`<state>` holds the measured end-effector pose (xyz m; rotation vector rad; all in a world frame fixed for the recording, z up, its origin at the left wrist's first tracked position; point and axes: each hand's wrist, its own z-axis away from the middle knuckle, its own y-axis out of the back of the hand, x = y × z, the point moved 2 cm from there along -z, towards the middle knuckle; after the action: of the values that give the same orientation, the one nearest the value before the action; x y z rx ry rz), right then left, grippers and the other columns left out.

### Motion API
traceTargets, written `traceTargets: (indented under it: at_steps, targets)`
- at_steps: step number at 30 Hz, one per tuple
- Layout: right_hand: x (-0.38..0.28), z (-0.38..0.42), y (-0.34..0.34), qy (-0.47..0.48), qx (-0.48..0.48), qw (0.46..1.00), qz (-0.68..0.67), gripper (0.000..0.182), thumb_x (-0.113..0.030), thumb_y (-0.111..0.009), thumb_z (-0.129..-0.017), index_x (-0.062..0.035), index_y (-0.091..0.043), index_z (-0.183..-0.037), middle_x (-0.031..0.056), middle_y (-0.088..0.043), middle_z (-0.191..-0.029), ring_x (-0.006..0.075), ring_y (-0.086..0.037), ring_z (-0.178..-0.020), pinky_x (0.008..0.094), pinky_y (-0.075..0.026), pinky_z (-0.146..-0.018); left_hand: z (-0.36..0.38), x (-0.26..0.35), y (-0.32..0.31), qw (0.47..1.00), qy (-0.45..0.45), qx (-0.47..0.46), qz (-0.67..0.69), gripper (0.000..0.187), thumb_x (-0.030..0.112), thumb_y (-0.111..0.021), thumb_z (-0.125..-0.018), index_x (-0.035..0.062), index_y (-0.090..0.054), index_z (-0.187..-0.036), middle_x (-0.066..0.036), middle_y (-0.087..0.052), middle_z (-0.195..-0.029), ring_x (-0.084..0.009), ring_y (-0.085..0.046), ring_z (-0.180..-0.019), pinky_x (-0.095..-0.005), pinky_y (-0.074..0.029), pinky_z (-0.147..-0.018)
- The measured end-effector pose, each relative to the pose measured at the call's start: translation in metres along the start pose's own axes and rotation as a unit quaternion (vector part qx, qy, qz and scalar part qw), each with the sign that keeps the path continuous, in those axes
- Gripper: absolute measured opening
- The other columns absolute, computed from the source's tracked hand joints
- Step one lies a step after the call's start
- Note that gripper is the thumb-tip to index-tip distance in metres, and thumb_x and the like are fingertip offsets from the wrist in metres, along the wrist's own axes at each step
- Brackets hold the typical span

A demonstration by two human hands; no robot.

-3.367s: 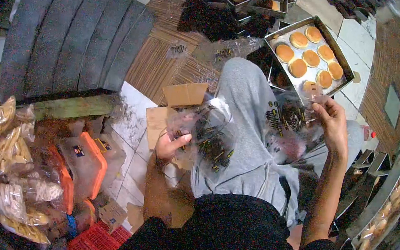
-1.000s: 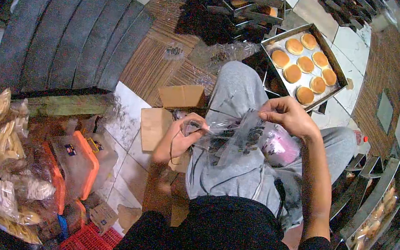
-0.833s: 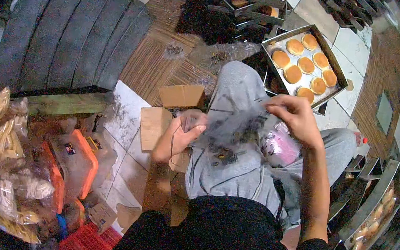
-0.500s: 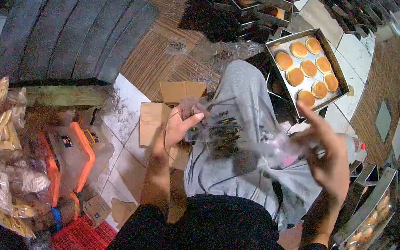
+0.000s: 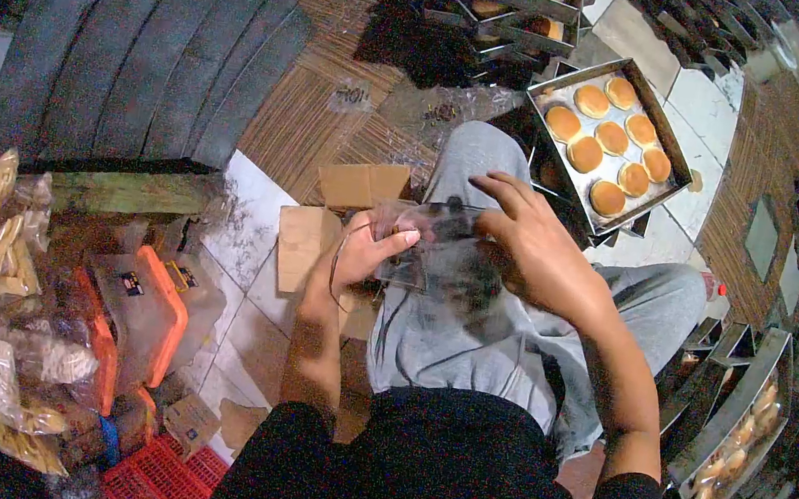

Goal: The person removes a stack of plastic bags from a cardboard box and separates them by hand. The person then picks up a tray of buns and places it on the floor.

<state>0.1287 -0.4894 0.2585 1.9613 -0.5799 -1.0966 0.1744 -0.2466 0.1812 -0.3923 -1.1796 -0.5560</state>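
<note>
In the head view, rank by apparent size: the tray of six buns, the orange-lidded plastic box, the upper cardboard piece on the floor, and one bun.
1. Tray of six buns and orange-lidded plastic box: look alike, and the lens distorts the edges, so unranked.
2. Upper cardboard piece.
3. One bun, clearly smallest.

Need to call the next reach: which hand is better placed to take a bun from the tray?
Probably the right hand: it lies nearer the tray of buns, while the left hand grips the clear bag.

R hand [image 5: 545, 259] back from out right, onto plastic bag [image 5: 439, 255] w/ L hand [image 5: 364, 250].
</note>
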Motion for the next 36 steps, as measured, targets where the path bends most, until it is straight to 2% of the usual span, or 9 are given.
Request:
traceTargets:
  at_steps: [3,6,8,12,21,27,29,34,36]
  targets:
    - [0.018,0.001,-0.019,-0.081,-0.133,0.988,0.005,0.021,-0.004,-0.058,-0.078,-0.0005,-0.060,-0.098,0.0164,-0.064,-0.095,0.0332,-0.061,-0.102,0.0505,-0.039,-0.100,-0.002,-0.001,0.002,0.999,-0.035,-0.020,-0.028,0.022,0.015,-0.063,-0.095,0.0003,-0.067,-0.111,-0.008,-0.071,-0.108,-0.0164,-0.064,-0.097,-0.0327,-0.049,-0.091]
    - [0.027,0.008,-0.022,-0.105,-0.113,0.987,-0.048,0.020,-0.001,-0.064,-0.075,0.0007,-0.061,-0.095,0.0179,-0.063,-0.092,0.0373,-0.061,-0.096,0.0471,-0.046,-0.090,-0.002,-0.013,0.007,0.997,-0.045,-0.021,0.056,0.024,0.015,-0.060,-0.097,0.0001,-0.061,-0.116,-0.013,-0.070,-0.109,-0.0203,-0.067,-0.096,-0.0357,-0.053,-0.087]
    - [0.030,0.014,-0.020,-0.129,-0.076,0.982,-0.116,0.015,-0.001,-0.069,-0.077,0.0025,-0.063,-0.091,0.0191,-0.062,-0.088,0.0400,-0.060,-0.088,0.0430,-0.049,-0.076,0.000,-0.030,0.012,0.975,-0.013,0.022,0.220,0.023,0.015,-0.057,-0.099,0.0009,-0.055,-0.117,-0.018,-0.069,-0.109,-0.0261,-0.069,-0.095,-0.0388,-0.056,-0.083]
    - [0.039,0.028,-0.026,-0.186,-0.066,0.969,-0.146,0.015,0.000,-0.069,-0.079,0.0030,-0.063,-0.092,0.0197,-0.062,-0.088,0.0409,-0.060,-0.087,0.0428,-0.049,-0.076,0.005,-0.044,0.018,0.950,0.026,0.050,0.306,0.020,0.015,-0.056,-0.099,0.0025,-0.053,-0.114,-0.023,-0.065,-0.117,-0.0303,-0.070,-0.095,-0.0401,-0.057,-0.082]
    - [0.032,0.027,-0.027,-0.154,-0.072,0.977,-0.129,0.015,-0.002,-0.068,-0.081,0.0029,-0.062,-0.094,0.0193,-0.060,-0.088,0.0409,-0.060,-0.086,0.0433,-0.049,-0.075,0.020,-0.050,0.027,0.963,0.010,0.047,0.264,0.026,0.014,-0.058,-0.097,0.0033,-0.055,-0.121,-0.020,-0.061,-0.129,-0.0306,-0.066,-0.108,-0.0411,-0.058,-0.083]
    - [0.014,0.021,-0.023,-0.122,-0.142,0.974,-0.126,0.033,0.003,-0.064,-0.070,0.0015,-0.057,-0.102,0.0215,-0.059,-0.094,0.0444,-0.059,-0.096,0.0478,-0.049,-0.085,0.028,-0.052,0.039,0.924,-0.007,0.051,0.378,0.029,0.013,-0.052,-0.099,0.0046,-0.051,-0.126,-0.024,-0.052,-0.139,-0.0400,-0.059,-0.119,-0.0536,-0.056,-0.092]
    - [0.001,0.014,-0.024,-0.100,-0.076,0.972,-0.197,0.036,0.001,-0.064,-0.071,0.0003,-0.060,-0.107,0.0202,-0.061,-0.095,0.0430,-0.061,-0.094,0.0476,-0.049,-0.086,0.029,-0.048,0.036,0.919,-0.019,0.040,0.391,0.030,0.013,-0.051,-0.099,0.0044,-0.051,-0.127,-0.024,-0.050,-0.141,-0.0402,-0.058,-0.121,-0.0540,-0.056,-0.092]
    - [-0.006,0.001,-0.044,-0.013,-0.165,0.979,-0.122,0.044,0.001,-0.069,-0.062,0.0041,-0.059,-0.105,0.0187,-0.057,-0.097,0.0381,-0.056,-0.102,0.0448,-0.047,-0.088,0.020,-0.037,0.024,0.901,-0.061,-0.012,0.430,0.032,0.013,-0.049,-0.099,0.0037,-0.050,-0.129,-0.025,-0.044,-0.146,-0.0409,-0.055,-0.124,-0.0549,-0.055,-0.092]
    - [-0.006,-0.009,-0.052,-0.007,-0.172,0.979,-0.113,0.046,0.001,-0.069,-0.062,0.0041,-0.060,-0.106,0.0195,-0.058,-0.104,0.0383,-0.056,-0.107,0.0445,-0.047,-0.090,0.019,-0.031,0.020,0.901,-0.045,-0.002,0.430,0.022,0.009,-0.052,-0.098,0.0034,-0.054,-0.120,-0.024,-0.046,-0.144,-0.0389,-0.056,-0.123,-0.0512,-0.057,-0.090]
